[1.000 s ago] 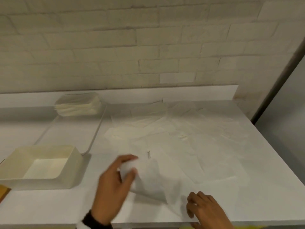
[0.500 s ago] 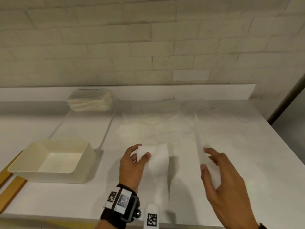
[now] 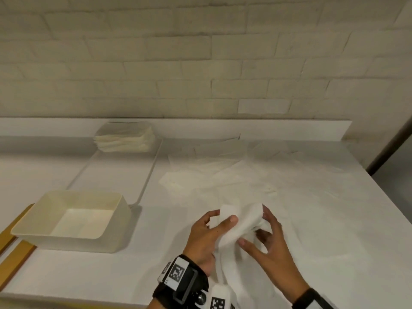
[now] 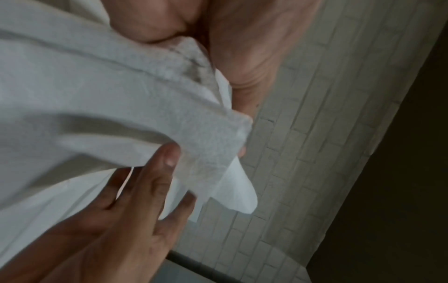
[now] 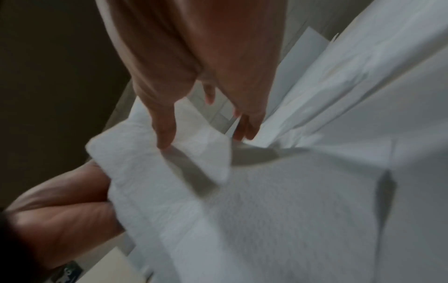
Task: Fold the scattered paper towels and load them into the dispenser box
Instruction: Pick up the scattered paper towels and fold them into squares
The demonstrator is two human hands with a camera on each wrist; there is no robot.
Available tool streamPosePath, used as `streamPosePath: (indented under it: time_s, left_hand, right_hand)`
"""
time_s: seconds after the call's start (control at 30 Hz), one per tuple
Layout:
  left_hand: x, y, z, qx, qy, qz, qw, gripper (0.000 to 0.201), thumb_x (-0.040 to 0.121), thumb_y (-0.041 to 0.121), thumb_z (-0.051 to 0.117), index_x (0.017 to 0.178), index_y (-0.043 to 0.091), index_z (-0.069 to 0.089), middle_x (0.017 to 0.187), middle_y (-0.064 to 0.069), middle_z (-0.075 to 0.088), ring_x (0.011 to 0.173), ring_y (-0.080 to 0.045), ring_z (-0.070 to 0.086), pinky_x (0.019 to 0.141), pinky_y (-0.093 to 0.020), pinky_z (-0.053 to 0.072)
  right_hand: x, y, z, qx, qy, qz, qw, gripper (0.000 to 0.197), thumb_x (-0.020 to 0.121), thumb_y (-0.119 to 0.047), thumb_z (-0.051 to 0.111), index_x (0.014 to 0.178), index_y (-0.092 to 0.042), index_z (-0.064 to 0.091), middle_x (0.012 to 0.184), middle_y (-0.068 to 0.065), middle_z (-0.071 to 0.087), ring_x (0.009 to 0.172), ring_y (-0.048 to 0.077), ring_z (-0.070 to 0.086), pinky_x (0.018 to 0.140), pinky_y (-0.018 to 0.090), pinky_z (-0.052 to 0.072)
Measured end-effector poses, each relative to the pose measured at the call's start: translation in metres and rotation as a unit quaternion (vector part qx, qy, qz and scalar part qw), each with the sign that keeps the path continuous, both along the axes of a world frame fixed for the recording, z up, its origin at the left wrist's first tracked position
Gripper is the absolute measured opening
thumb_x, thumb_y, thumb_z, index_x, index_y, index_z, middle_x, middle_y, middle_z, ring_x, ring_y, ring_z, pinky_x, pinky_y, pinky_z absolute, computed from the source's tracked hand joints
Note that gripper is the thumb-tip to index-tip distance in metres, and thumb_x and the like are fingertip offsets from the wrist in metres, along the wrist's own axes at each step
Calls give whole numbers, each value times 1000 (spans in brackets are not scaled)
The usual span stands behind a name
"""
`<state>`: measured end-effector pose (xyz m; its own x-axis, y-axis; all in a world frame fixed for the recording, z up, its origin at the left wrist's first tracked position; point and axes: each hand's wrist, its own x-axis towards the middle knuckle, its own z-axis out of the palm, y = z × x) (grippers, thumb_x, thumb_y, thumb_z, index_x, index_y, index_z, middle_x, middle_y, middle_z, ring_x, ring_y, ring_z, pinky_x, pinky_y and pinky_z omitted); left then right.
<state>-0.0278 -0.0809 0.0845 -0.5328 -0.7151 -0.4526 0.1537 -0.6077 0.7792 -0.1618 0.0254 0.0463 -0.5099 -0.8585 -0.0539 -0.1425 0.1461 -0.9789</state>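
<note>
White surface (image 3: 334,253) under brick wall. Paper towel (image 3: 239,221) up off it, top corners pinched by left hand (image 3: 206,233) and right hand (image 3: 269,237), each grip clamped on it. Could tear if tugged. Could fold crooked. Dispenser box (image 3: 111,230) well apart, at left, nothing in it.

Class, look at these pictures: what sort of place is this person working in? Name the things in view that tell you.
Probably a kitchen or utility worktop indoors: a white countertop set against a pale painted brick wall, bearing an empty cream plastic box, a stack of folded paper towels and loose white paper towels.
</note>
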Motion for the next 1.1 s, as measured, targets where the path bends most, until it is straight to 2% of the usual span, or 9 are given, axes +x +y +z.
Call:
streamPosePath:
  time_s: [0.13,0.23,0.33,0.43,0.53,0.57,0.67,0.83,1.1]
  left_hand:
    - [-4,-7,-6,-23,-47,24,998,66,53,26,94,112,13,69,109,-17,76,102,-39,72,88,-51,60]
    - [2,-14,-4,-12,-6,26,1000,59,75,39,85,124,12,66,119,-14,73,111,-33,70,99,-51,54]
    - [14,-10,0,18,82,-8,996,38,94,26,63,126,7,68,127,-17,69,121,-36,63,111,-52,42]
    - [25,-1,-7,-15,84,-36,996,33,92,8,60,122,2,69,126,-20,69,120,-37,64,108,-49,45]
    - [30,7,-6,-164,-36,-69,983,25,101,14,55,119,14,72,117,-6,75,112,-25,70,101,-45,52]
    - [30,9,-4,-223,-71,-73,970,22,102,18,55,116,18,72,114,0,77,109,-20,71,98,-39,53]
    - [30,8,-3,-310,-129,-2,942,15,94,27,68,109,23,72,105,10,78,101,-12,72,89,-27,57]
    - [36,17,6,-102,5,-35,994,41,90,26,74,127,11,65,122,-8,73,115,-27,68,103,-47,51]
    - [45,19,-13,-55,-70,-55,995,45,89,47,70,122,17,69,122,-3,73,118,-26,67,111,-51,43]
  right_hand:
    - [-10,-7,11,-4,-45,32,998,48,63,-63,81,93,-25,73,94,10,72,90,29,69,86,39,55]
    - [-14,-8,20,-16,-80,11,997,35,79,-43,76,71,-11,64,73,7,64,70,21,60,70,27,48]
    - [-14,-8,24,-4,-36,0,999,65,81,-58,71,73,0,43,69,14,38,65,17,38,68,32,31]
    - [-7,-7,34,-2,-16,-26,1000,64,79,-55,68,67,-4,32,65,7,25,58,15,23,59,30,22]
    - [-3,-6,29,6,-4,15,1000,49,84,-58,63,84,-9,61,69,10,59,57,14,52,61,27,44]
    - [1,-5,31,12,-22,32,999,33,89,-52,60,100,-22,68,86,-4,72,72,11,67,70,24,53]
    - [11,-1,35,1,-87,77,993,29,95,-24,59,121,-35,58,112,-22,71,100,1,69,76,16,55]
    - [9,-1,34,-1,-69,7,998,30,100,-10,51,119,-32,59,110,-17,72,101,4,69,86,27,53]
    - [8,11,46,36,-105,-42,993,14,96,-13,55,102,-23,62,96,-5,69,92,11,64,72,24,44]
